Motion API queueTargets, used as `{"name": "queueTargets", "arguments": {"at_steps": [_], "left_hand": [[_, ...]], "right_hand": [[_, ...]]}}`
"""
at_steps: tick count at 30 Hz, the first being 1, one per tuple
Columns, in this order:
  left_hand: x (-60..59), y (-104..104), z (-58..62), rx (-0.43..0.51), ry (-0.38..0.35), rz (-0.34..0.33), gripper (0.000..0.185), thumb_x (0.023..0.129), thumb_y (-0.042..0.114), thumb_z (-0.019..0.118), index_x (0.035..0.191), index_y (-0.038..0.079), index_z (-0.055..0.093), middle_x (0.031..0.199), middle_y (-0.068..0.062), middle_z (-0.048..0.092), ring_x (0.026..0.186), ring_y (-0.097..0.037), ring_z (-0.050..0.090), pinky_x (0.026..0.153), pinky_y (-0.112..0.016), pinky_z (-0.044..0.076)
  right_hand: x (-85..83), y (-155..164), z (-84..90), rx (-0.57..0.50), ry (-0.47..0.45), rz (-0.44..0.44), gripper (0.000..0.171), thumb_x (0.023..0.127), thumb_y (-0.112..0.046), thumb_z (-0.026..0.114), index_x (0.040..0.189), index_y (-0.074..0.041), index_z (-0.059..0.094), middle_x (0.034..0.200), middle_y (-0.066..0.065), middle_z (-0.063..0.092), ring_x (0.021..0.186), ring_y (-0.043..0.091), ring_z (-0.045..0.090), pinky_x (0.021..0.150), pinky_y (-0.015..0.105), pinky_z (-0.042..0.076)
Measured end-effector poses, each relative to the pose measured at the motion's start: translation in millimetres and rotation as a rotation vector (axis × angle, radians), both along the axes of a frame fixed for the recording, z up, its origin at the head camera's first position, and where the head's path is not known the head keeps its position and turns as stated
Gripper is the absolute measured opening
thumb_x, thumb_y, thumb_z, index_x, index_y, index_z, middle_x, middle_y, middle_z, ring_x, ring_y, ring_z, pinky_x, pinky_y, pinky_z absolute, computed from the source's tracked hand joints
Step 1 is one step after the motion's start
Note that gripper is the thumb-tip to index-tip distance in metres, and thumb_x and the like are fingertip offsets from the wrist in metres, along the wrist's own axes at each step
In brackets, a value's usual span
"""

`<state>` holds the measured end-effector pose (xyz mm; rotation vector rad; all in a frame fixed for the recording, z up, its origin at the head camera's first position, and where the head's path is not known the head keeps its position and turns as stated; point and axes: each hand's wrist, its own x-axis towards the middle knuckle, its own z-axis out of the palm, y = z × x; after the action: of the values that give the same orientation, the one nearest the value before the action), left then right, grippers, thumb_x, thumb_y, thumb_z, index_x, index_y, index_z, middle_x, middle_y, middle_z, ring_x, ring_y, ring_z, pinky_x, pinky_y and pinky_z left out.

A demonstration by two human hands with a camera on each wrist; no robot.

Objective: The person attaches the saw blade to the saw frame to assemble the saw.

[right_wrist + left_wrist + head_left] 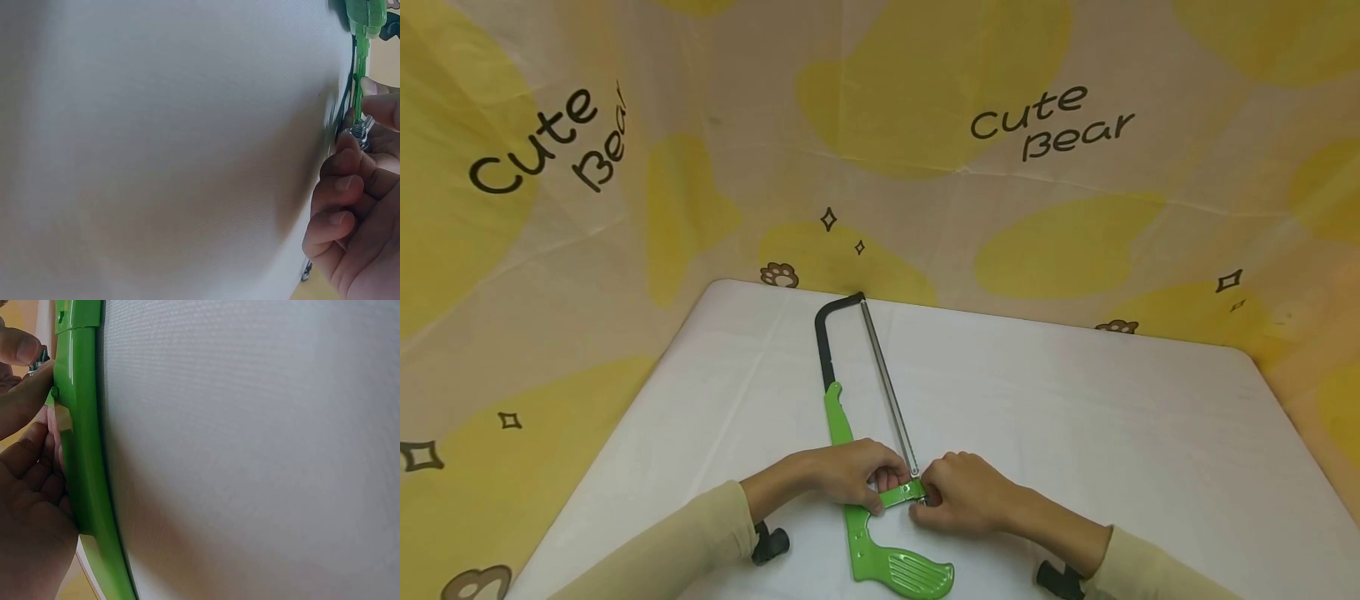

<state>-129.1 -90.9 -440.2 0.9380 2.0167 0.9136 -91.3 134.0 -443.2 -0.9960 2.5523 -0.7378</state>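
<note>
A hacksaw (pixel 839 417) lies on the white table, its black front bow pointing away and its green grip (pixel 917 573) toward me. The thin metal blade (pixel 886 379) runs along its right side. My left hand (pixel 853 471) lies over the green frame and holds the short green arm at the blade's near end between thumb and fingers. From the right, my right hand (pixel 966 492) pinches the metal wing nut (pixel 359 132) at the end of that arm. In the left wrist view the green frame (pixel 78 425) passes beside the left fingers.
The white table (pixel 1112 433) has rounded far corners. A yellow and beige cloth (pixel 880 150) printed with "Cute Bear" hangs behind it and along the sides. Black wrist mounts (pixel 770 543) sit below both sleeves.
</note>
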Motion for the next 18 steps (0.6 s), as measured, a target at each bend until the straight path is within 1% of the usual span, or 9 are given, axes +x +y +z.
{"name": "queueTargets", "arguments": {"at_steps": [7, 10, 16, 18], "left_hand": [[0.4, -0.6, 1.4, -0.002, -0.008, 0.001, 0.035, 0.079, -0.003, 0.078, 0.109, 0.011, 0.065, 0.087, 0.009, 0.058, 0.083, -0.003, 0.054, 0.079, -0.02, 0.049], [0.2, -0.4, 0.9, -0.005, 0.0, -0.003, 0.035, 0.079, -0.002, 0.078, 0.109, 0.011, 0.065, 0.087, 0.01, 0.058, 0.083, -0.003, 0.054, 0.079, -0.02, 0.049], [-0.1, 0.0, 1.7, -0.011, -0.014, 0.009, 0.035, 0.08, -0.003, 0.078, 0.109, 0.011, 0.065, 0.087, 0.009, 0.058, 0.083, -0.003, 0.054, 0.079, -0.02, 0.048], [-0.1, 0.0, 1.3, -0.011, -0.008, 0.006, 0.035, 0.08, -0.002, 0.078, 0.109, 0.012, 0.065, 0.087, 0.009, 0.058, 0.083, -0.003, 0.054, 0.08, -0.02, 0.048]], "right_hand": [[0.4, 0.7, 0.9, -0.02, -0.048, 0.009, 0.042, 0.086, -0.026, 0.066, 0.055, -0.023, 0.039, 0.047, -0.02, 0.029, 0.044, -0.005, 0.024, 0.043, 0.018, 0.022], [0.2, 1.0, 1.1, -0.027, -0.059, 0.015, 0.041, 0.087, -0.025, 0.066, 0.055, -0.023, 0.039, 0.047, -0.02, 0.03, 0.044, -0.006, 0.024, 0.043, 0.018, 0.022], [-0.2, 2.1, 0.3, -0.036, -0.076, 0.025, 0.041, 0.088, -0.024, 0.065, 0.055, -0.022, 0.039, 0.047, -0.019, 0.029, 0.044, -0.006, 0.023, 0.043, 0.017, 0.02], [-0.4, 2.6, -0.2, -0.039, -0.084, 0.027, 0.041, 0.088, -0.024, 0.064, 0.056, -0.022, 0.039, 0.047, -0.019, 0.029, 0.044, -0.007, 0.022, 0.043, 0.017, 0.02]]}}
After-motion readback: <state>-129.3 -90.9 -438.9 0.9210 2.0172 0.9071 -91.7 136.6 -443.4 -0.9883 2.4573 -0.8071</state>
